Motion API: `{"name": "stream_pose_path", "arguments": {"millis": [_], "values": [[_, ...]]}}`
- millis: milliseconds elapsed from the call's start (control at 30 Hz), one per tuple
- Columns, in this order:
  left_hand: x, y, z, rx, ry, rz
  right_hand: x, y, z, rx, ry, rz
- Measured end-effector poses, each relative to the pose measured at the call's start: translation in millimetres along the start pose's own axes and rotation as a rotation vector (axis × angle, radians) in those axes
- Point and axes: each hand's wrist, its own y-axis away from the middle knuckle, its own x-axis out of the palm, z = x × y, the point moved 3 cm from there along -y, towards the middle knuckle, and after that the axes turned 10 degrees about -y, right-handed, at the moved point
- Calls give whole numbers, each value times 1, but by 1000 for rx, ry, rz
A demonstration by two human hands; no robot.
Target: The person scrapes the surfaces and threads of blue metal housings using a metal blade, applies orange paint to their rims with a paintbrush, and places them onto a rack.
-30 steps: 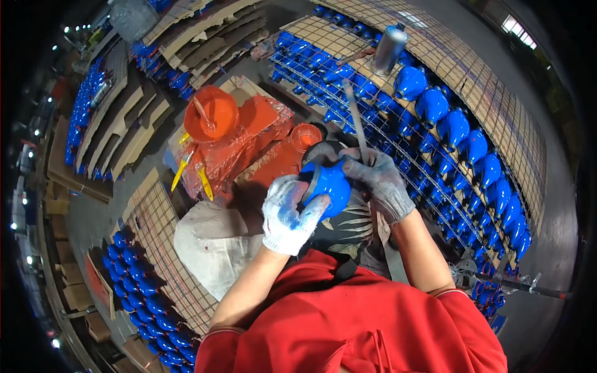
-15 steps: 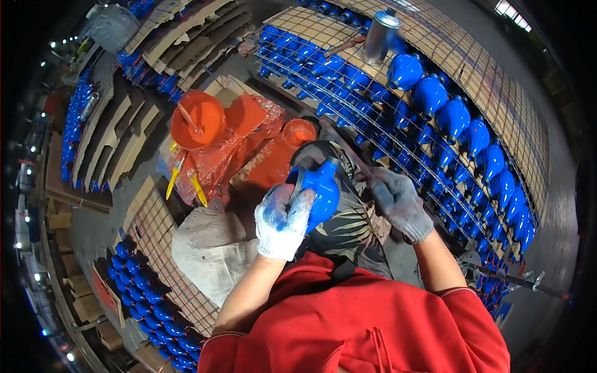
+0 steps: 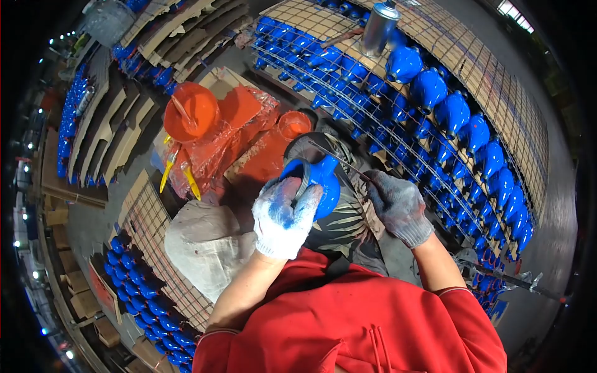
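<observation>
My left hand (image 3: 283, 221), in a white knit glove stained blue, is wrapped round a glossy blue bulb-shaped part (image 3: 329, 189) above my lap. The part has a round opening with a threaded rim on its left and a narrower neck at the top. In my gloved right hand (image 3: 398, 208) is a thin dark rod (image 3: 341, 161), gripped at one end. Its far end reaches over the neck of the blue part; whether they touch I cannot tell.
A red-orange paint bucket (image 3: 191, 112), a smaller paint pot (image 3: 294, 125) and yellow-handled brushes (image 3: 191, 183) lie ahead left. On the right, a wire rack (image 3: 373, 127) carries rows of blue parts and a spray can (image 3: 379, 30). More blue parts (image 3: 134, 289) stand lower left.
The rod has swung so its far end now points left over the blue part. The part has tilted, turning its threaded opening more toward me.
</observation>
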Motion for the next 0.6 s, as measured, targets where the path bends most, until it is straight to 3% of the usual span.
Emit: {"name": "stream_pose_path", "arguments": {"millis": [267,367,433,567,600], "values": [[4,-5,-3,15,-10,-3,-1,1,1,-38,112,-24],[5,-7,-5,-22,-16,99,1,-2,1,-31,177,26],[6,-8,-13,174,-100,16,4,-6,-3,-83,200,90],[13,-8,-22,345,-124,-52,13,-21,-2,-72,43,144],[14,-7,-22,349,-117,-48,17,-27,-3,-223,91,119]]}}
